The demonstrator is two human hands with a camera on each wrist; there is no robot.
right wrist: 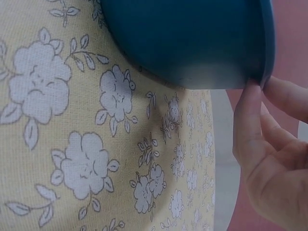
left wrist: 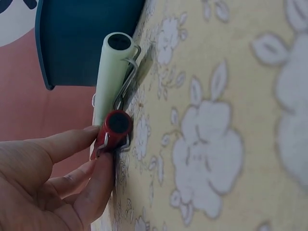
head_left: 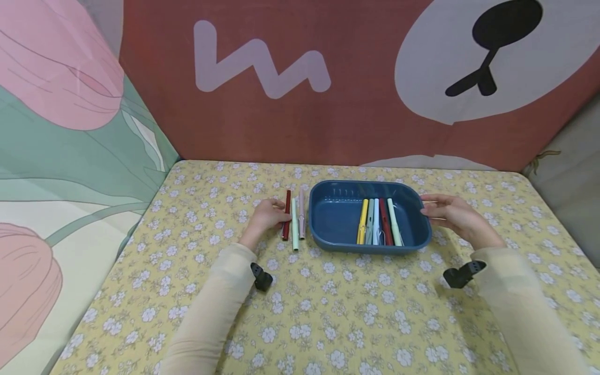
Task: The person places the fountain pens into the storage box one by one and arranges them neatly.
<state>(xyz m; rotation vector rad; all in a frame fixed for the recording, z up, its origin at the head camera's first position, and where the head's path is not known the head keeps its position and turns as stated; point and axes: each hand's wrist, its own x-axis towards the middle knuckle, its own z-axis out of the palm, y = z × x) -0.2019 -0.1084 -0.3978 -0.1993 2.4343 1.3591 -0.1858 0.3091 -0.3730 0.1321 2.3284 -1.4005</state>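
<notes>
My left hand (head_left: 264,217) pinches a dark red pen (head_left: 287,205) between thumb and fingers, left of the tray. In the left wrist view its round end (left wrist: 118,122) and wire clip show close to the cloth. Just right of it lie a pale green pen (head_left: 295,229) and a pinkish-lilac pen (head_left: 302,219). With thumb and fingers, my right hand (head_left: 453,214) grips the right rim of a dark blue tray (head_left: 333,216); the right wrist view shows this hold on the rim (right wrist: 267,43). Several pens, including a yellow pen (head_left: 363,221) and a red pen (head_left: 386,224), lie side by side in the tray.
The table has a yellow flowered cloth (head_left: 328,312). Behind it stands a red-brown printed backdrop (head_left: 281,130), with a leafy printed panel (head_left: 94,156) on the left. Small black devices (head_left: 261,277) sit on both wrists.
</notes>
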